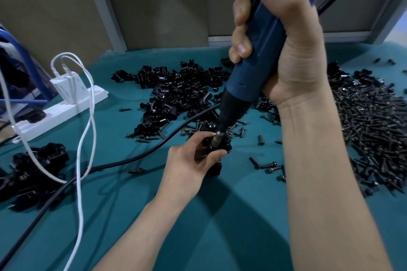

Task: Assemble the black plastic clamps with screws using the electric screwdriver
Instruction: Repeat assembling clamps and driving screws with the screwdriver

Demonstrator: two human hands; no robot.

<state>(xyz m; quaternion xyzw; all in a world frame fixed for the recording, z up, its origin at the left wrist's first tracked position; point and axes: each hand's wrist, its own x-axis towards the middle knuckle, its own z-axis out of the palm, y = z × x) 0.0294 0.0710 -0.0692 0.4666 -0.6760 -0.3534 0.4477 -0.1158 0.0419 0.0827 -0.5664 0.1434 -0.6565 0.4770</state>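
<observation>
right hand (293, 50) wrapped round blue electric screwdriver (257, 55), bit down on black plastic clamp (217, 146) pinched by left hand (187, 165) at frame centre.

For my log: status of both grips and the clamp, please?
Left grip holds clamp. Right grip holds screwdriver, bit on clamp. Black cable lies close behind.

No text can be read; faint print on the white charger (66, 88) is too small to make out.

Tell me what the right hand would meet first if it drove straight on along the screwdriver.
The black clamp the left hand grips; the bit of the screwdriver seems seated on it.
</observation>
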